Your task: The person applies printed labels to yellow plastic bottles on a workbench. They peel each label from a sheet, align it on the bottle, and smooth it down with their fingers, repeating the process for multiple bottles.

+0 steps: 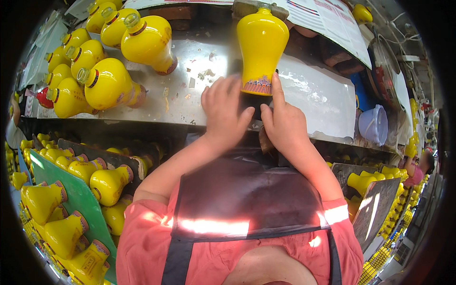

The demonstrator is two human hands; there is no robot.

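A glossy yellow bottle [263,42] with a vase shape lies in front of me, its clear neck pointing away and its base toward me. Around the base end runs a patterned blue and red band [259,86]. My left hand [223,111] is beside the band's left edge, fingers stretched and thumb apart; its fingertips are smeared, so contact is unclear. On the other side, my right hand [286,121] lays a straight index finger against the band's right edge, with its thumb spread below the base. Its other fingers are partly hidden. Neither hand is wrapped around the bottle.
Several yellow bottles [111,85] lie on the metal worktop [187,102] to the left. White paper [327,109] and a pale purple bucket [374,124] are on the right. A green board [80,199] and a dark board [375,213] flank me, with more bottles beside them.
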